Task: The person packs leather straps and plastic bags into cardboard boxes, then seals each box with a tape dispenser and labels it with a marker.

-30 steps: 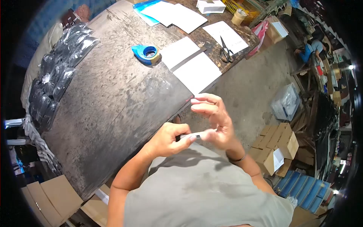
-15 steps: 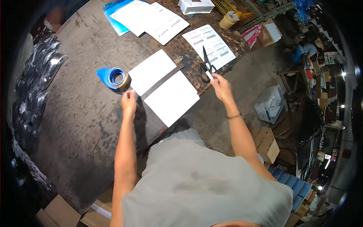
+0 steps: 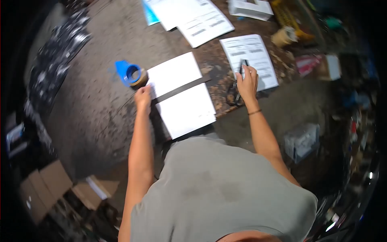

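Observation:
A grey-black strip (image 3: 181, 89) crosses a white sheet or pad (image 3: 187, 114) on the worktable. My left hand (image 3: 142, 98) is at the white sheet's left edge, fingers pressed together; anything in them is hidden. Just beyond it a blue tape roll (image 3: 133, 74) rests against a brown tape roll (image 3: 142, 79). My right hand (image 3: 248, 82) reaches over black scissors (image 3: 232, 96) at the lower left side of a printed label sheet (image 3: 264, 66). Its fingers close on a dark slim piece in line with the scissors; blur hides exactly what it is.
More printed sheets (image 3: 205, 24) lie on a blue sheet (image 3: 150, 15) at the far side. Beyond stand a white box (image 3: 250, 9) and a beige tub (image 3: 284, 36). Black plastic-wrapped goods (image 3: 56, 56) line the left. A clear bin (image 3: 301, 142) sits right, below the table edge.
The whole view has shifted and blurred. My right hand has moved from beside the scissors' handles to over their middle. My left hand stays near the white sheet's edge.

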Motion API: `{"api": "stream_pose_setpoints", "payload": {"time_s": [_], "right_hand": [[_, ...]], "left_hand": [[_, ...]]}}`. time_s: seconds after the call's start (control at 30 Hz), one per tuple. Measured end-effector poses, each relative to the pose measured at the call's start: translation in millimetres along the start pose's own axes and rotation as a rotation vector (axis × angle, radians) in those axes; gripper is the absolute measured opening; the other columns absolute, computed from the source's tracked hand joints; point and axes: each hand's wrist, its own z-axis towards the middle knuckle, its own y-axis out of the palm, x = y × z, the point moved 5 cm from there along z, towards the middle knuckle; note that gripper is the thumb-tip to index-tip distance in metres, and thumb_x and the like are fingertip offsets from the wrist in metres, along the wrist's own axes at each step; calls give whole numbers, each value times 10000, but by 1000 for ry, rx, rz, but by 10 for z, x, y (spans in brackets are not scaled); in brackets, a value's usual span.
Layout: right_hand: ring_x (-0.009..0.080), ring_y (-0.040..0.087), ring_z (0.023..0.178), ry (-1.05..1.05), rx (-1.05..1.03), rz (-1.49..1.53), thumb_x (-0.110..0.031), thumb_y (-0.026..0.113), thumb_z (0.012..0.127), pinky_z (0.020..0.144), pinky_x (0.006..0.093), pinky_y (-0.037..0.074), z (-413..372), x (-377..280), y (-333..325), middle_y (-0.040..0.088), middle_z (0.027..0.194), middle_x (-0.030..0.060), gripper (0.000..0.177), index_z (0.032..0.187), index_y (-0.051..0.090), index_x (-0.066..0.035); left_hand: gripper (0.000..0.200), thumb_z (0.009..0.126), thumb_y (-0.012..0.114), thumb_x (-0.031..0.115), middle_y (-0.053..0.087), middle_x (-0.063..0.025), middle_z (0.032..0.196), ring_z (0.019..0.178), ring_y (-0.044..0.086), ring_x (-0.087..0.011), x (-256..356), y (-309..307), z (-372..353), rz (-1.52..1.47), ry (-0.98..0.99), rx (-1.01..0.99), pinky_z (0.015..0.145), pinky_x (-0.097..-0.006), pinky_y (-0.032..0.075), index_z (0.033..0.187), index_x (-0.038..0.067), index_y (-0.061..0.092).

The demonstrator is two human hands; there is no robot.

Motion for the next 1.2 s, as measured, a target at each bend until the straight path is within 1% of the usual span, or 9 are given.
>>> {"api": "stream_pose_setpoints", "payload": {"time_s": [0.13,0.4,0.53,0.73,0.8,0.87,1.0,1.07,1.2], "right_hand": [[325,550,982,-405,-537,325,-138,649,807,798,455,475,-304,-1163,448,518,1148,140,318,1097,567,-37],[354,630,800,-598,-916,51,-76,683,762,708,462,526,-214,-1591,1154,560,1000,171,249,933,519,-1],[351,637,806,-726,-862,110,-77,587,765,652,441,517,-248,-1462,899,604,810,176,96,829,546,-19],[272,588,667,157,-855,332,-206,719,735,626,371,459,72,-406,569,589,696,127,252,800,543,-37],[233,549,611,157,-771,326,-199,727,733,597,349,448,85,-193,646,564,665,105,268,774,522,-32],[240,543,605,339,-709,359,-201,725,742,599,347,449,85,-60,689,562,658,105,273,763,512,-32],[261,585,717,399,-696,280,-198,707,763,682,363,466,56,-122,780,588,753,117,277,847,500,-34],[183,557,685,359,-702,268,-146,693,785,638,331,458,12,-99,873,555,742,88,241,875,496,-41],[346,590,1021,157,-530,321,-219,681,791,871,399,468,7,-84,973,589,1100,212,490,1209,517,-23]], "left_hand": [[380,833,679,353,615,-51,860,771,516,-126,59,48,-30,54,-78,-9,682,-290,417,953,-7,665],[301,837,698,295,627,-24,796,680,495,-93,96,140,-109,-115,-159,-3,610,-243,371,946,14,689],[224,835,706,253,516,39,594,508,421,-56,126,124,-282,-281,-270,-9,452,-232,309,799,43,638],[133,914,582,161,626,-25,841,664,596,-100,88,286,-906,-938,-500,-408,572,-235,511,988,56,547],[171,904,564,105,638,-75,976,816,638,-144,199,204,-1251,-1002,-403,-401,711,-278,550,1059,36,543],[364,867,591,106,599,-117,1128,1101,560,-195,438,-98,-1547,-955,16,-192,920,-329,483,1208,4,510],[135,759,656,46,676,-99,841,739,661,-205,802,-1190,-2302,135,667,204,650,-322,506,881,-11,668],[105,754,627,-39,685,-115,876,758,663,-239,1071,-1513,-2602,394,1039,140,663,-356,522,844,-24,679],[177,617,603,-37,568,-75,708,606,567,-257,1454,-2172,-3013,975,1117,271,514,-349,448,779,14,653]]}}
